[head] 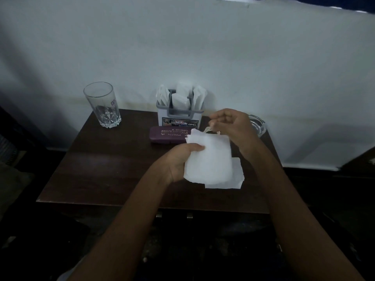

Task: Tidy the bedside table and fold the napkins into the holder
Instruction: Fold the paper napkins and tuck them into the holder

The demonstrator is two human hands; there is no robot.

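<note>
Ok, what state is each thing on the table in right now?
Tumbler: upright, empty.
Napkin holder: upright, holding napkins.
Spectacle case: closed, lying flat.
Ashtray: partly hidden.
Held napkin: gripped by left hand.
Loose napkin: flat on table.
Right hand: fingers curled, grip unclear.

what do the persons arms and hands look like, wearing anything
Nothing worn that shows: the left hand and right hand have no gloves, rings, watch or bracelets, and no sleeves are visible right down to the picture's bottom edge. The light is dim, so small marks cannot be ruled out.
</note>
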